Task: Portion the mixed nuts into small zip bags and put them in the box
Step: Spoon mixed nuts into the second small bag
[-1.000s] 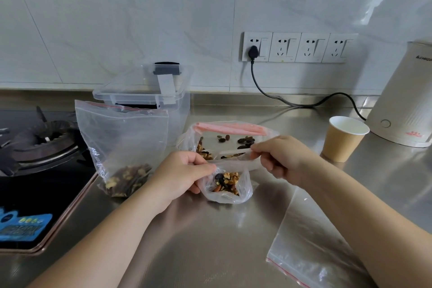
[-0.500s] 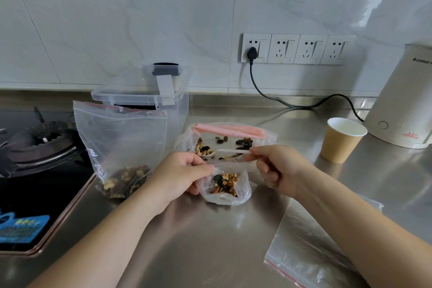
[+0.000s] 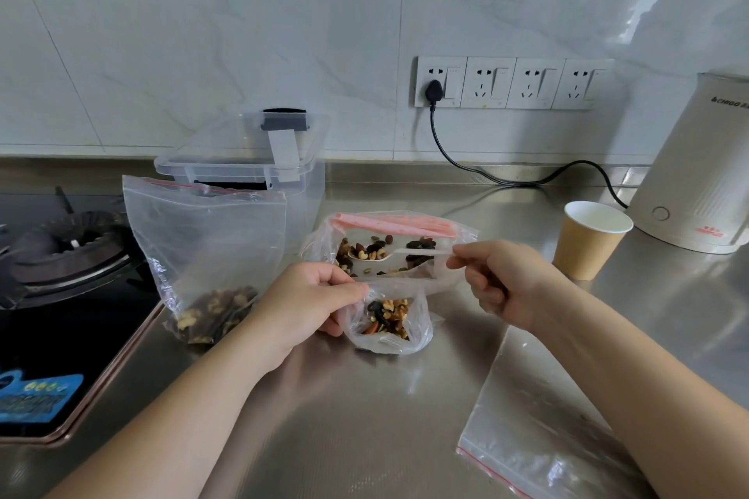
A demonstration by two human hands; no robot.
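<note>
My left hand (image 3: 308, 298) pinches the mouth of a small clear zip bag (image 3: 391, 326) that stands on the steel counter with some mixed nuts in its bottom. My right hand (image 3: 500, 275) holds the handle of a clear plastic spoon (image 3: 389, 254). The spoon's bowl is loaded with nuts and sits inside the large nut bag (image 3: 399, 245) with a pink zip strip, just behind the small bag. A clear lidded plastic box (image 3: 259, 162) stands at the back left.
A tall zip bag (image 3: 202, 255) with nuts in its bottom stands left of my left hand. An empty flat zip bag (image 3: 539, 433) lies at the front right. A paper cup (image 3: 589, 239), a white kettle (image 3: 701, 174) with its cord, and a gas hob (image 3: 60, 255) surround the spot.
My right hand has drawn back to the right and lifted the spoon, now full of nuts, inside the large bag. My left hand still holds the small bag's mouth.
</note>
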